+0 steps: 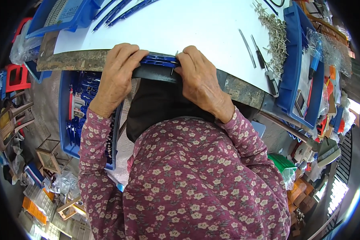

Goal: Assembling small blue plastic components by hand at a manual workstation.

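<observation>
My left hand (pixel 117 76) and my right hand (pixel 200 78) meet at the near edge of a white table top (pixel 180 28). Both grip a blue plastic part (pixel 160 61) that lies on a black curved strip (pixel 154 74). A small metal pin (pixel 176 54) sticks up from the blue part next to my right fingertips. My forearms wear purple flowered sleeves (pixel 180 180). Below the hands, my black cloth (pixel 160 104) hides the space under the table edge.
A heap of metal pins (pixel 274 36) and a screwdriver (pixel 266 70) lie at the table's right. Several blue parts (pixel 120 10) lie at the back. A blue bin of blue parts (pixel 78 116) stands at lower left, blue trays (pixel 304 80) at right.
</observation>
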### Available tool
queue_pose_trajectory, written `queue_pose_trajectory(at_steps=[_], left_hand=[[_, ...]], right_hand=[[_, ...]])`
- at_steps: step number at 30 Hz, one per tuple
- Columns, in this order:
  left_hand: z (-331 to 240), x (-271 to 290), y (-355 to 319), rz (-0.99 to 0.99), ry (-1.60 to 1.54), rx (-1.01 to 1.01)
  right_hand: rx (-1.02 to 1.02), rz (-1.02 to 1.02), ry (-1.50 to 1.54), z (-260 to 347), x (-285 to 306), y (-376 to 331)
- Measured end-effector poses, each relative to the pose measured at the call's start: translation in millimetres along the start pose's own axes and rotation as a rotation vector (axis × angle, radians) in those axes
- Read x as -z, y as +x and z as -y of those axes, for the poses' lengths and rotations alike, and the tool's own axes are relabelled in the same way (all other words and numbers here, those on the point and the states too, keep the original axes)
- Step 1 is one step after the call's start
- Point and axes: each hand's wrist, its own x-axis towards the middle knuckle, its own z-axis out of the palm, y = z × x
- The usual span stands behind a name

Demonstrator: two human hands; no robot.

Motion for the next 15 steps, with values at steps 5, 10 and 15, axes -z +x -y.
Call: queue_pose_trajectory(at_steps=[5,10,15], left_hand=[[9,8,-7,-0.028,0.028,0.019],[13,12,-12,0.004,0.054,0.033],[2,17,-17,0.008,0.054,0.072]], right_hand=[[0.053,-0.031,0.026,4,-11,11],[0.078,-0.015,0.062,4,-16,17],[0.123,-0.012,0.118,-2,-18,21]])
